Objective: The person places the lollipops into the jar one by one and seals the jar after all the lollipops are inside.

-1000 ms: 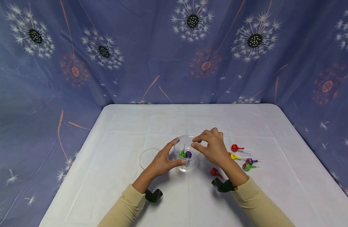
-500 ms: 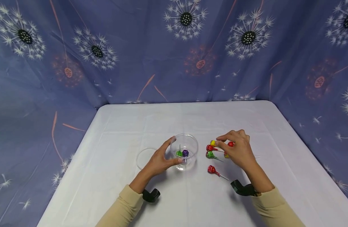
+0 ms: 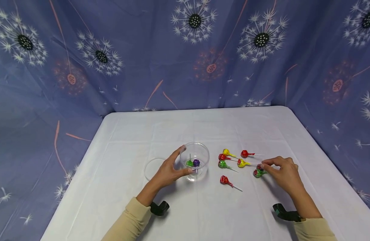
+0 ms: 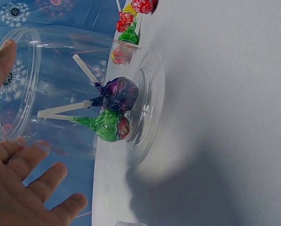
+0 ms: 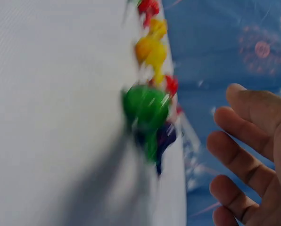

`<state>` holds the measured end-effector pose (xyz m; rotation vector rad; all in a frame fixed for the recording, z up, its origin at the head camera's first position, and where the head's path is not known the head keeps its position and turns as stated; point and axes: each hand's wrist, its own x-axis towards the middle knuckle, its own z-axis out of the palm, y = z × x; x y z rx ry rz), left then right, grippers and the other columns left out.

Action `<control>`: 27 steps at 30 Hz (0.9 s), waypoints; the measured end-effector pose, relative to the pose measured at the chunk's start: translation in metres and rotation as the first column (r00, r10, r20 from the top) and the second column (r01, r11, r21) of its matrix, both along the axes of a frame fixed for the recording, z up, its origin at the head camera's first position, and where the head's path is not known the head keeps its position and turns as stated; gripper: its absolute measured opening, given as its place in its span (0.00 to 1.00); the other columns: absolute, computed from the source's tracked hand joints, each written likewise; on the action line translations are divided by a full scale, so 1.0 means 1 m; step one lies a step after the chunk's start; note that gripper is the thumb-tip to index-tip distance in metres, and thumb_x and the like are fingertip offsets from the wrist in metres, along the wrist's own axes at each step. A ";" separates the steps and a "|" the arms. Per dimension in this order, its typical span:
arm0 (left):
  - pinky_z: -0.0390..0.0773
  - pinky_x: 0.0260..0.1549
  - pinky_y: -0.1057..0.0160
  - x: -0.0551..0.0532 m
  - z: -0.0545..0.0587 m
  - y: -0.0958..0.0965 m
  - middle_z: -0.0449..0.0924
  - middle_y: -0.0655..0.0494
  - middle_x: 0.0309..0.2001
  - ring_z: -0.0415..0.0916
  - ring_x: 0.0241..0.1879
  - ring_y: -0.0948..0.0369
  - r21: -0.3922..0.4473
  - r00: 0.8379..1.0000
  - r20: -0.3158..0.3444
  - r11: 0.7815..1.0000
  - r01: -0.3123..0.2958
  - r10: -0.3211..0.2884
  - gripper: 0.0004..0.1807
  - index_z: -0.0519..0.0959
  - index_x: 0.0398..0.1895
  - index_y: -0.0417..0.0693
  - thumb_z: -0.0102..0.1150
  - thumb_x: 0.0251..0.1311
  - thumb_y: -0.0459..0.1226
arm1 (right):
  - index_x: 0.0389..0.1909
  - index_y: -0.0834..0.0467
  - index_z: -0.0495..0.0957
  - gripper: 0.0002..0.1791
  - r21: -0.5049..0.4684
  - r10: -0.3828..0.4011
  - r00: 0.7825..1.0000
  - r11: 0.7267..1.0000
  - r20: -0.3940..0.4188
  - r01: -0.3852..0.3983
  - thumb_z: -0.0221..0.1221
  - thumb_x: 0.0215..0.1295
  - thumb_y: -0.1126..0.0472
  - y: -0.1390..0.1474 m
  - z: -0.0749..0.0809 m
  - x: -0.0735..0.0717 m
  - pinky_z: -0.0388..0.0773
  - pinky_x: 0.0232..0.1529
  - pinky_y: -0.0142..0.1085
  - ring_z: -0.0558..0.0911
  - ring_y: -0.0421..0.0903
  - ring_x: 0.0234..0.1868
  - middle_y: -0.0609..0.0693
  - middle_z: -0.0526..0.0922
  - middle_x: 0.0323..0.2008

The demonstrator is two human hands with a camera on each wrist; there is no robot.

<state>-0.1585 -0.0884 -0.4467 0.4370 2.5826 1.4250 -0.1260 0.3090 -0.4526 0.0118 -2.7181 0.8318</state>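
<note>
The left hand [image 3: 169,171] grips one clear cup [image 3: 202,161]; the right hand [image 3: 281,172], fingers loose, holds nothing. Eight lollipops [image 3: 224,180] lie on the worktop [image 3: 179,129].

A blue dandelion-patterned curtain [image 3: 136,63] hangs behind a white-covered table [image 3: 133,130].

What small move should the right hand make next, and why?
Probably pinch the purple lollipop beside the green lollipop: the right hand is close by, its fingers seemingly gripping nothing. The left hand holds the clear cup with lollipops inside, while this one lies outside.
</note>
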 end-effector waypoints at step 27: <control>0.57 0.67 0.41 0.001 0.000 -0.001 0.55 0.58 0.73 0.51 0.73 0.51 0.011 1.000 0.004 1.000 0.005 -0.005 0.49 0.51 0.72 0.73 0.68 0.47 0.56 | 0.36 0.58 0.86 0.09 0.059 0.022 0.988 0.998 0.150 -0.031 0.65 0.57 0.59 0.030 -0.035 0.010 0.50 0.36 0.44 0.64 0.50 0.37 0.54 0.76 0.32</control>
